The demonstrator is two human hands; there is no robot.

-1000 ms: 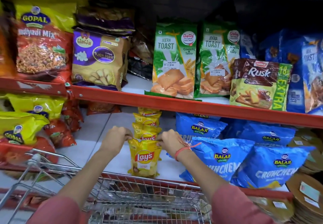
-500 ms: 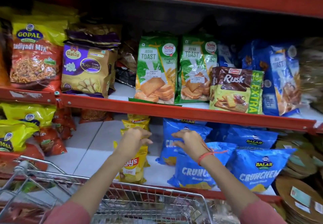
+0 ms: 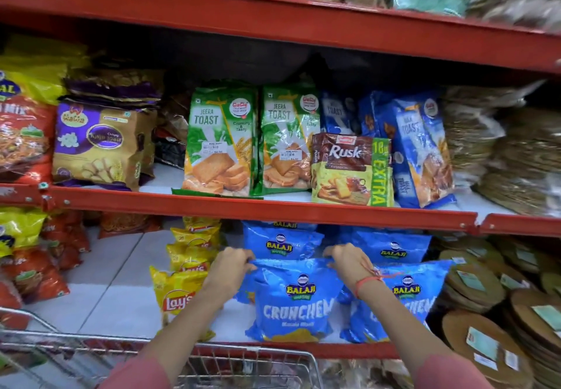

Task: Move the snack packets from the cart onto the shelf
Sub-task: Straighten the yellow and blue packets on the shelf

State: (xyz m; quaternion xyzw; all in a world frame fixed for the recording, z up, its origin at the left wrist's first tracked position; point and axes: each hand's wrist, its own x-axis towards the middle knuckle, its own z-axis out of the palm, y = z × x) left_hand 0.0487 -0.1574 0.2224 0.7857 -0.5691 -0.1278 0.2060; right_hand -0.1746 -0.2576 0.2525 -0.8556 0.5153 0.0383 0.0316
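Note:
A blue Balaji Crunchem packet (image 3: 296, 300) stands at the front of the lower shelf (image 3: 121, 306). My left hand (image 3: 229, 268) pinches its top left corner and my right hand (image 3: 349, 259) pinches its top right corner. A row of yellow Lay's packets (image 3: 177, 293) stands just left of it, untouched. More blue Balaji packets (image 3: 405, 297) stand to the right and behind. The wire cart (image 3: 252, 367) is at the bottom, under my arms; its contents are hard to make out.
The red shelf rail (image 3: 258, 208) runs just above my hands, with toast and rusk packs (image 3: 349, 170) on the shelf over it. Red and yellow Gopal packets (image 3: 30, 255) fill the left. Stacks of round flat packs (image 3: 498, 312) crowd the right.
My hands left the front Lay's packet and moved right onto the blue Crunchem packet, gripping its top corners. The view tilted up and shifted right.

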